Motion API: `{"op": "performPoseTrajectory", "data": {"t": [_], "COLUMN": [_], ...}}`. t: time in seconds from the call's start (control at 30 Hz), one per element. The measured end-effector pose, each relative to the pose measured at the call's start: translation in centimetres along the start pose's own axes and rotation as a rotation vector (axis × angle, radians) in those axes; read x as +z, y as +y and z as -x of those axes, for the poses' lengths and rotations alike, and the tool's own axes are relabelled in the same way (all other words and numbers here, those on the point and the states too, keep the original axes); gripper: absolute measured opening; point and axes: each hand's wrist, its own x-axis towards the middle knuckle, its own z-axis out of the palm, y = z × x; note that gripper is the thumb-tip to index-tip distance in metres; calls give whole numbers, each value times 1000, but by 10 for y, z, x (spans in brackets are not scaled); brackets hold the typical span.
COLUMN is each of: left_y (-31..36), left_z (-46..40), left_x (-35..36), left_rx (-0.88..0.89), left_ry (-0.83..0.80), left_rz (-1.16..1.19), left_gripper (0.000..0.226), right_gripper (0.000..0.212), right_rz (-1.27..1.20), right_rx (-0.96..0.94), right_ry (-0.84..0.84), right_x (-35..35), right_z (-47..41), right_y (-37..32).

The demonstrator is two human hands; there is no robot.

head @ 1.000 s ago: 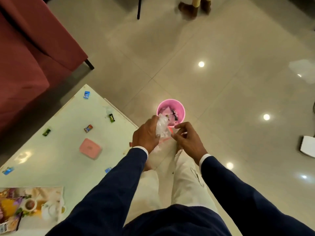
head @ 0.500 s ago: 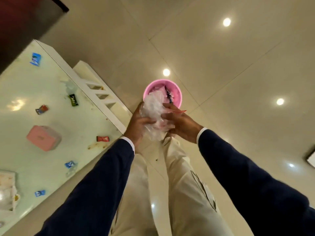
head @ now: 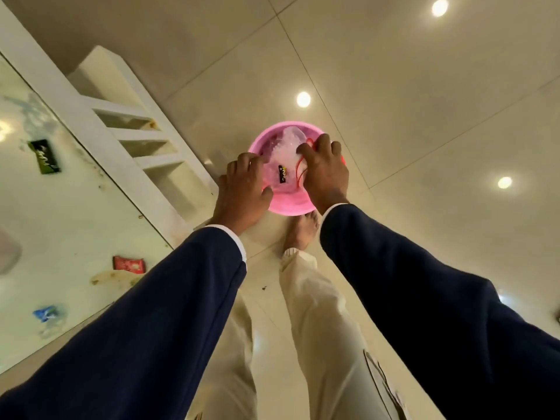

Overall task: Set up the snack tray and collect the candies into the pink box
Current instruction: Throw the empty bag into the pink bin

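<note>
Bent low over a pink bucket (head: pixel 283 207) on the tiled floor (head: pixel 394 86), closer than half a second ago, when both hands held a crumpled clear plastic bag above its rim. Now down inside the bucket: the clear plastic bag (head: pixel 286 147), with a small black candy wrapper (head: pixel 283 174) showing through it. Left hand (head: pixel 242 192) spread over the near left rim, fingers curled onto the edge and touching the bag, no longer bunching it from below. Right hand (head: pixel 325 171) reaching into the bucket from the right, fingertips pressed on the bag and closed around something thin and red (head: pixel 303 168); what exactly, too blurred to tell. Dark blue sleeves, cream trousers and one bare foot (head: pixel 303 231) just behind the bucket.

Off to the left, the pale tabletop (head: pixel 60 222), shifted further out of view than before. Still lying loose on it: a green candy (head: pixel 44 156), a red candy (head: pixel 128 263) and a blue candy (head: pixel 45 313). At the far left edge, only a blurred pale sliver of the pink box (head: pixel 7 253), well apart from both hands, fully in view a moment earlier.
</note>
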Motion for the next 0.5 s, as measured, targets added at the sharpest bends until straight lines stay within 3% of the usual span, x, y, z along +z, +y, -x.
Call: {"op": "performPoseTrajectory", "data": {"t": [0.1, 0.23, 0.33, 0.4, 0.5], "left_y": [-9, -19, -26, -32, -35], "left_z": [-3, -6, -6, -5, 3], "left_x": [15, 31, 40, 43, 34], "left_rx": [71, 78, 64, 86, 104], "left_ry": [44, 75, 23, 3, -10], "left_rz": [-5, -49, -110, -160, -210], "left_gripper": [54, 56, 59, 59, 60], "right_gripper": [64, 104, 109, 104, 98], "right_rz": [182, 170, -75, -105, 15], "right_rx": [-52, -150, -88, -82, -188], "right_ry": [-25, -391, -670, -693, -556], "right_x": [30, 72, 86, 81, 60], "right_z": [-23, -30, -40, -45, -39], "right_y": [0, -2, 5, 10, 9]}}
